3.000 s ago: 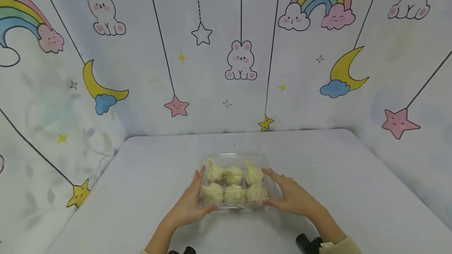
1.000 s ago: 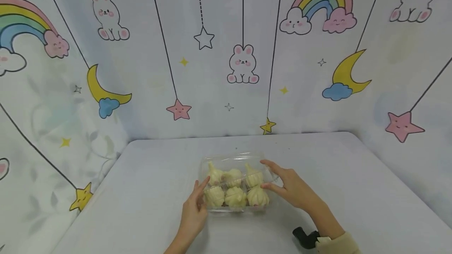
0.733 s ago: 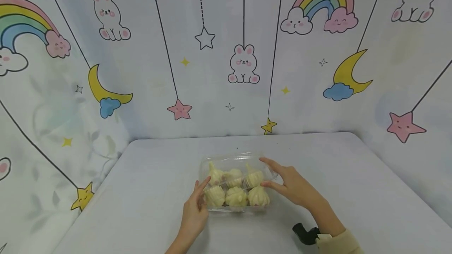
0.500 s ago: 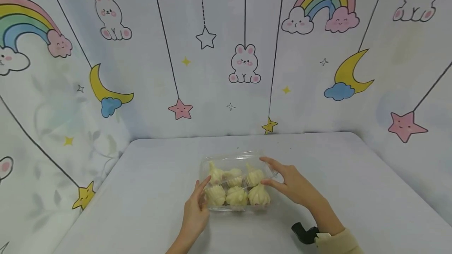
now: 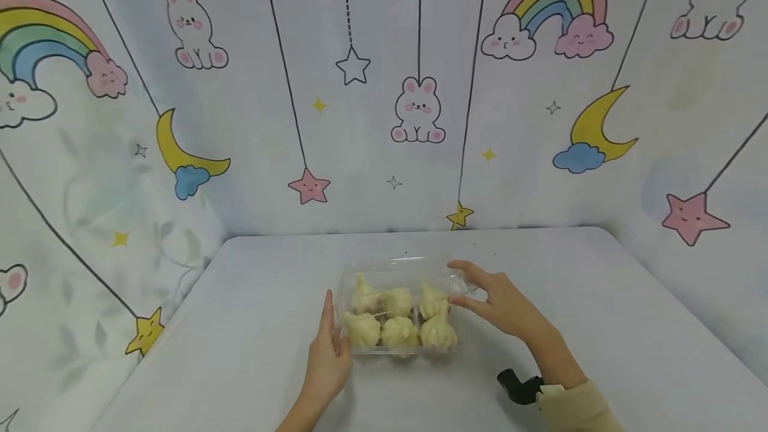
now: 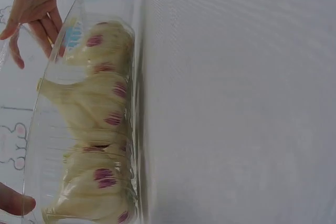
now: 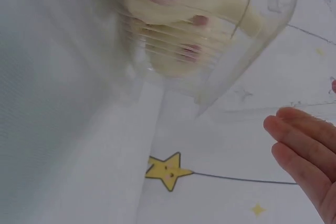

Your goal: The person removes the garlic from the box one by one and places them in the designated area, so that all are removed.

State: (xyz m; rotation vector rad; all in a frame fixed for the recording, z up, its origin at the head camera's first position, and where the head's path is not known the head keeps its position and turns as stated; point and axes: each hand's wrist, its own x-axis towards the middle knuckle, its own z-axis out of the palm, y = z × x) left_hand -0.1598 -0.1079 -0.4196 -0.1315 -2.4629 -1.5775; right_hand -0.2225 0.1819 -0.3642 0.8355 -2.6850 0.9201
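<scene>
While straight-fingered left hand (image 5: 327,362) flanks box (image 5: 384,352), right hand (image 5: 507,305) pinches lid (image 5: 414,271) edge, table (image 5: 240,345) spreading around.

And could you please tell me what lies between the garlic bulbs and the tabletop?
The clear base of the container lies between the garlic bulbs and the tabletop; the left wrist view shows this from the side.

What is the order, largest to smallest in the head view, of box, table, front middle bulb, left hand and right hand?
1. table
2. box
3. left hand and right hand: too alike to rank
4. front middle bulb
</scene>
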